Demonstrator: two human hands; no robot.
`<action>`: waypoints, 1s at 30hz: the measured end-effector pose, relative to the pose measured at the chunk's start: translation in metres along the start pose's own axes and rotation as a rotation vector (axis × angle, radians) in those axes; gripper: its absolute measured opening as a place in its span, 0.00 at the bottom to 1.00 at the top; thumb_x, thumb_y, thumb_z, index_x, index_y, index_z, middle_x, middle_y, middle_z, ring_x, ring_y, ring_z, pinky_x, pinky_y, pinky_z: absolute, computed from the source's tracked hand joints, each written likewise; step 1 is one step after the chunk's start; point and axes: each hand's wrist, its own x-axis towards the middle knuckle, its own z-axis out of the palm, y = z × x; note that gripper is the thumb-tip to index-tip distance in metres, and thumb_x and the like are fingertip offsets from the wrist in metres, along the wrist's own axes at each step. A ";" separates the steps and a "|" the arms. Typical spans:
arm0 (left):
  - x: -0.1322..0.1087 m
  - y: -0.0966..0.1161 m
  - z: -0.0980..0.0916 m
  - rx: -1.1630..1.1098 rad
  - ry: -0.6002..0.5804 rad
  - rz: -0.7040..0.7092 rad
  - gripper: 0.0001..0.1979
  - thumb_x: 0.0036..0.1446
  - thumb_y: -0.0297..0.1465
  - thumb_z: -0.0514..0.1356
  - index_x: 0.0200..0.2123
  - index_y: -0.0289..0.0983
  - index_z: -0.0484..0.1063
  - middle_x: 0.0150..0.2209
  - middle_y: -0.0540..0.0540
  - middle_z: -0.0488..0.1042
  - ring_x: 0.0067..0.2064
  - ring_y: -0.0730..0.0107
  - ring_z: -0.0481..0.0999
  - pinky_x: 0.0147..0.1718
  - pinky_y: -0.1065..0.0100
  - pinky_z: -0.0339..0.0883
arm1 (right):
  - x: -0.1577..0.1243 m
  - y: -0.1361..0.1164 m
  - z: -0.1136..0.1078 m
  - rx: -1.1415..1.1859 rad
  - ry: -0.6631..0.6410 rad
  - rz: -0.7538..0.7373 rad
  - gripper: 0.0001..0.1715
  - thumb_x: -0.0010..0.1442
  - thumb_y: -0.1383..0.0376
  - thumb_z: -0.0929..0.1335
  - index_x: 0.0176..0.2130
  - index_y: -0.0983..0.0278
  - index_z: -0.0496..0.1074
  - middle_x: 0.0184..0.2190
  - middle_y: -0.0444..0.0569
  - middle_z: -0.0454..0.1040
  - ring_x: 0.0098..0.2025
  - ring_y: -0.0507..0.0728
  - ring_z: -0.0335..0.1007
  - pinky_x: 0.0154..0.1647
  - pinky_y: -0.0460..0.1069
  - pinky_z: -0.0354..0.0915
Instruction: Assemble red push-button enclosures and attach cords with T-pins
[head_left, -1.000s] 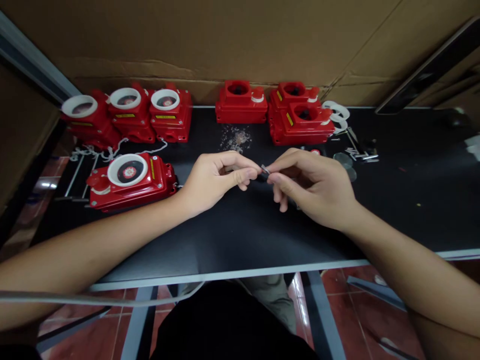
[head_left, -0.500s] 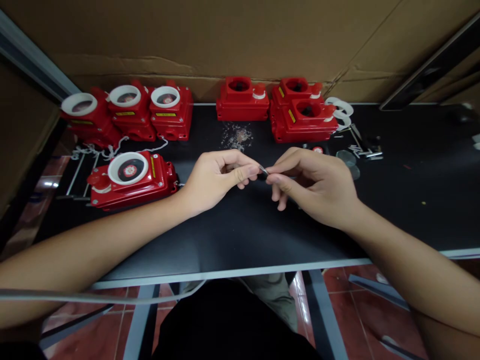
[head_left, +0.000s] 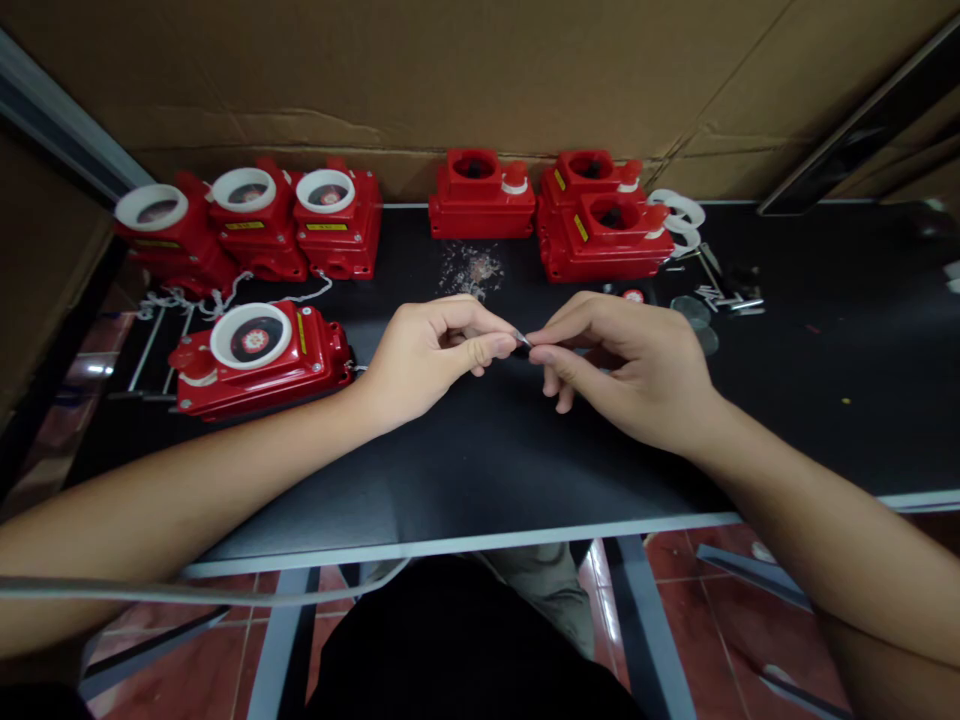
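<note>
My left hand (head_left: 450,350) pinches a small, thin metallic piece (head_left: 522,338) between thumb and forefinger. Its exact kind is too small to make out. Opposite it, my right hand (head_left: 622,365) has thumb and forefinger closed at the other end of the same piece. Both hands hover over the black tabletop (head_left: 480,450). Left of my left hand lies a red housing (head_left: 262,355) with a white ring around a dark round face. Behind my right hand, a small round part with a red-and-white face (head_left: 634,297) is partly in view.
Three red housings with white rings (head_left: 330,225) stand at the back left, white cord (head_left: 187,300) before them. More red housings (head_left: 480,200) without rings stand farther right. White rings (head_left: 679,215), metal parts (head_left: 727,295) and clear discs (head_left: 694,315) lie at right. Pale shavings (head_left: 472,268) are scattered mid-table.
Both hands keep their pinch on the small metallic piece, with barely any movement. The whole view has shifted slightly.
</note>
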 end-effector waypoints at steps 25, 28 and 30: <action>-0.006 0.003 0.007 0.240 0.086 0.045 0.08 0.65 0.35 0.74 0.34 0.37 0.88 0.33 0.47 0.85 0.34 0.70 0.81 0.34 0.71 0.73 | 0.000 0.013 0.002 -0.470 -0.073 -0.379 0.05 0.78 0.71 0.75 0.46 0.62 0.81 0.35 0.47 0.82 0.34 0.55 0.80 0.34 0.49 0.72; -0.009 0.002 0.007 0.361 0.088 0.121 0.06 0.65 0.29 0.70 0.34 0.37 0.86 0.32 0.50 0.82 0.33 0.71 0.79 0.34 0.71 0.72 | 0.000 0.014 0.003 -0.461 -0.099 -0.376 0.04 0.77 0.72 0.76 0.46 0.65 0.81 0.34 0.48 0.82 0.33 0.54 0.79 0.34 0.48 0.71; -0.011 0.001 0.006 0.432 0.079 0.183 0.06 0.66 0.26 0.69 0.35 0.37 0.86 0.33 0.50 0.81 0.33 0.72 0.79 0.34 0.72 0.72 | 0.001 0.015 0.003 -0.436 -0.125 -0.355 0.03 0.77 0.72 0.76 0.46 0.66 0.81 0.33 0.47 0.81 0.32 0.54 0.78 0.34 0.48 0.70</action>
